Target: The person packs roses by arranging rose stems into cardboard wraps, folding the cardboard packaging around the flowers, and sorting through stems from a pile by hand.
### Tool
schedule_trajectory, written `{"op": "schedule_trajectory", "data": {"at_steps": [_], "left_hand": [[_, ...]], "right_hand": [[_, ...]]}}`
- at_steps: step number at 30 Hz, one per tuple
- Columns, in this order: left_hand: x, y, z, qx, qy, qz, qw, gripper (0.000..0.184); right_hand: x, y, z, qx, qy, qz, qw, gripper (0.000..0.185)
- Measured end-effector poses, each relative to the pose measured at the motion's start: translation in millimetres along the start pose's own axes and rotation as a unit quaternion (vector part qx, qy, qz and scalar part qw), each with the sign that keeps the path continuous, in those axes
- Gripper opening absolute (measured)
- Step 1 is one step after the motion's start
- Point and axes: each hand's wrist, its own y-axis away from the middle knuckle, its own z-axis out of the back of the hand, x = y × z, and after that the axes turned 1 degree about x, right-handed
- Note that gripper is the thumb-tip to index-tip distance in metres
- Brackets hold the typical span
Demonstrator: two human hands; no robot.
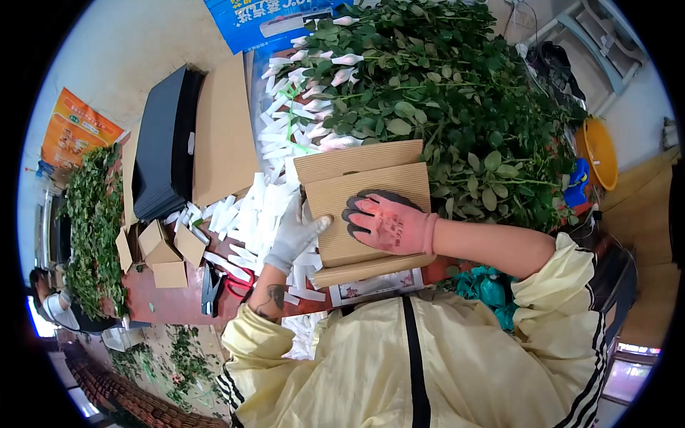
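Observation:
A folded sheet of corrugated cardboard [330,246] lies in front of me, with creased flaps along its far and near edges. My right hand [391,222], in a pink glove with dark fingertips, rests flat on top of it, fingers spread. At the left edge is my left hand [296,232] in a grey-white glove, its thumb over the cardboard and its fingers along the side, partly hidden. Just beyond the cardboard lie rose stems [442,107], their pale heads [317,107] wrapped in white sleeves.
Loose white paper strips [246,207] cover the table left of the cardboard. Red-handled scissors [239,283] and a black stapler [210,289] lie near the front edge. Dark sheets [164,143] are stacked at left; a yellow basin [599,153] stands right. Another person [57,307] is far left.

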Motion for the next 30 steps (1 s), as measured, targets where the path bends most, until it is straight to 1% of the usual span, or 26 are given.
{"op": "schedule_trajectory", "data": {"at_steps": [1, 2, 3, 4, 5, 6, 8, 9, 10, 11, 12, 13, 14, 15, 16, 17, 19, 21, 22, 23, 24, 25, 26, 27, 28, 30], "left_hand": [[5, -5, 0, -0.019, 0.014, -0.005, 1.000, 0.076], [11, -7, 0, -0.020, 0.015, -0.005, 1.000, 0.076], [18, -9, 2, -0.039, 0.030, 0.002, 0.999, 0.067], [26, -12, 2, -0.059, 0.047, 0.009, 0.997, 0.059], [40, -14, 0, -0.062, 0.049, 0.010, 0.997, 0.059], [43, -16, -4, -0.071, 0.098, 0.001, 0.993, 0.052], [31, -9, -10, -0.092, -0.024, 0.078, 0.992, 0.040], [16, -10, -8, -0.081, -0.195, 0.063, 0.975, 0.041], [7, 4, 24, -0.118, -0.182, 0.053, 0.975, 0.043], [4, 4, 41, -0.100, -0.162, 0.029, 0.981, 0.045], [20, 8, 82, -0.195, -0.354, -0.057, 0.913, 0.045], [22, 27, 124, -0.366, -0.320, 0.027, 0.873, 0.048], [19, 40, 169, -0.419, -0.380, 0.156, 0.810, 0.056], [39, 46, 203, -0.474, -0.431, 0.219, 0.736, 0.071], [55, 52, 226, -0.522, -0.477, 0.273, 0.652, 0.086], [53, 57, 235, -0.487, -0.415, 0.387, 0.664, 0.098], [59, 60, 243, -0.435, -0.392, 0.469, 0.661, 0.103], [72, 72, 255, -0.437, -0.421, 0.418, 0.676, 0.104], [78, 77, 260, -0.486, -0.397, 0.378, 0.681, 0.101], [91, 88, 276, -0.503, -0.316, 0.293, 0.750, 0.087], [94, 106, 276, -0.538, -0.178, 0.087, 0.819, 0.069], [58, 109, 244, -0.532, -0.018, 0.009, 0.847, 0.069], [12, 112, 195, -0.471, 0.121, -0.037, 0.873, 0.068], [-24, 113, 150, -0.376, 0.234, -0.067, 0.894, 0.068], [-51, 113, 106, -0.272, 0.308, -0.066, 0.910, 0.068], [-63, 92, 45, -0.164, 0.377, 0.046, 0.911, 0.062]], "right_hand": [[-12, 2, -27, -0.078, -0.280, -0.001, 0.957, 0.034], [-4, -3, -6, 0.024, -0.037, -0.005, 0.999, 0.036], [-2, -10, 5, 0.123, 0.210, -0.006, 0.970, 0.039], [-4, -12, -1, 0.137, 0.206, -0.020, 0.969, 0.050], [-4, -11, -5, 0.139, 0.206, -0.017, 0.968, 0.050], [-4, -6, -10, 0.156, 0.195, -0.046, 0.967, 0.052], [-2, 4, -15, 0.179, 0.159, -0.090, 0.967, 0.057], [2, 10, -15, 0.161, 0.161, -0.114, 0.967, 0.056], [-14, -7, -34, 0.091, 0.188, -0.059, 0.976, 0.054], [-5, -14, -15, 0.127, 0.145, -0.108, 0.975, 0.054], [-4, -12, -11, 0.127, 0.143, -0.117, 0.975, 0.055], [6, -22, -2, 0.153, 0.131, -0.128, 0.971, 0.057], [11, -22, -7, 0.162, 0.151, -0.138, 0.966, 0.060], [8, -17, -10, 0.165, 0.144, -0.129, 0.967, 0.060], [7, -13, -9, 0.195, 0.158, -0.136, 0.958, 0.061], [6, -13, -8, 0.223, 0.177, -0.144, 0.948, 0.062], [5, -19, -4, 0.226, 0.177, -0.146, 0.947, 0.062], [6, -20, -1, 0.225, 0.153, -0.148, 0.951, 0.061], [6, -19, -1, 0.228, 0.151, -0.155, 0.949, 0.061], [6, -19, -1, 0.194, 0.134, -0.143, 0.961, 0.060], [3, -19, 0, 0.159, 0.118, -0.131, 0.971, 0.059], [1, -17, 1, 0.149, 0.110, -0.138, 0.973, 0.058], [4, -17, 2, 0.142, 0.101, -0.154, 0.973, 0.056], [5, -17, 1, 0.078, 0.080, -0.154, 0.982, 0.054], [2, -17, 0, 0.068, 0.025, -0.182, 0.981, 0.057], [-15, -14, -5, -0.037, -0.134, -0.177, 0.974, 0.067]]}}
